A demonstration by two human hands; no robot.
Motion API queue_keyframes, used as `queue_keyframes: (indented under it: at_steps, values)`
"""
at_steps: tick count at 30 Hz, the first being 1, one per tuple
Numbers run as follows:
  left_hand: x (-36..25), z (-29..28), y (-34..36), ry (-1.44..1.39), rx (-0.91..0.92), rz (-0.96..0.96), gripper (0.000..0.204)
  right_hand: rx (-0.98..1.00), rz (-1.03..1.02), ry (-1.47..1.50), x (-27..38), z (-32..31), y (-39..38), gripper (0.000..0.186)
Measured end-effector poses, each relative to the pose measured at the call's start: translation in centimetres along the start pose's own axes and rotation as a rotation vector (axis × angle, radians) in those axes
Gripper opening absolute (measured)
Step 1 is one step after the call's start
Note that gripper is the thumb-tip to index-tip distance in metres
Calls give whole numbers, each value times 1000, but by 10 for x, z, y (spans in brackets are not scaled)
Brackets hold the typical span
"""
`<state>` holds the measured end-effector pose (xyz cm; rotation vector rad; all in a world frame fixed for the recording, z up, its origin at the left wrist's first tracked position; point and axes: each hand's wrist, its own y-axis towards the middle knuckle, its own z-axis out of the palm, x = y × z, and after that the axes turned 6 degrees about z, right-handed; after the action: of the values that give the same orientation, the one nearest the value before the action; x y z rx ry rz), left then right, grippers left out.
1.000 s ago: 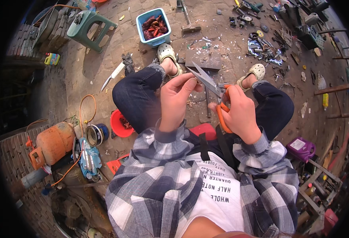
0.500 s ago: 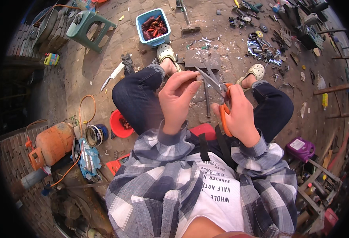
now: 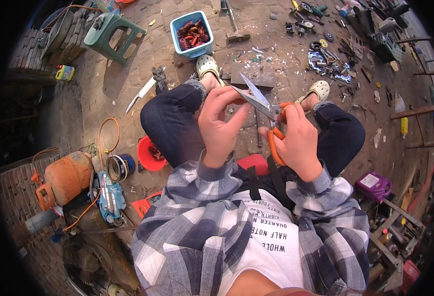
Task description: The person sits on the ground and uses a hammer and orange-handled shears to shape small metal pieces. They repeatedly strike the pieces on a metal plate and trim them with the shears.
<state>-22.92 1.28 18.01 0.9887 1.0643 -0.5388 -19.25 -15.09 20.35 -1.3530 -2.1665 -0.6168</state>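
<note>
My right hand (image 3: 298,140) grips a pair of scissors (image 3: 257,101) by its orange handles, the blades spread apart and pointing up and left. One blade reaches the fingertips of my left hand (image 3: 220,126). Those fingers are curled together, thumb opposite; whatever they may hold is too small or hidden to make out. Ahead of my left foot stands a light blue tub (image 3: 174,37) with dark red pieces in it that look like crayfish. A red bowl (image 3: 142,157) beside my left thigh holds similar dark red bits.
A knife (image 3: 142,94) and a dark glove (image 3: 159,79) lie left of my left leg. Ahead are a hammer (image 3: 237,37) and a flat metal plate (image 3: 253,74). A green stool (image 3: 109,37) stands far left, an orange gas cylinder (image 3: 69,177) nearer. Loose metal parts (image 3: 325,63) lie far right.
The scissor blades have opened wider and shifted slightly left, one now across the left fingertips. My left hand has barely moved.
</note>
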Motion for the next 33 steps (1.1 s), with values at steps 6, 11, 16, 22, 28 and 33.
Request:
queue_keyframes:
  at_steps: [6, 11, 16, 22, 28, 33]
  values:
    - [1, 1, -1, 19, -12, 6, 28, -36, -23, -34, 3, -3, 2, 52]
    - [3, -1, 0, 62, 8, 15, 29, -2, 28, -46, 3, -4, 1, 50]
    - [-1, 0, 1, 39, 7, -4, 30, 120, 104, 105, -4, -1, -1, 43]
    - [3, 0, -1, 18, -12, -42, 37, 135, 100, 146, 2, -4, 0, 42]
    - [0, 3, -2, 72, -21, -16, 44, 46, 45, -4, 4, -5, 3, 49]
    - [0, 4, -2, 102, -17, 3, 48, 30, 31, -66, 1, -6, 3, 51]
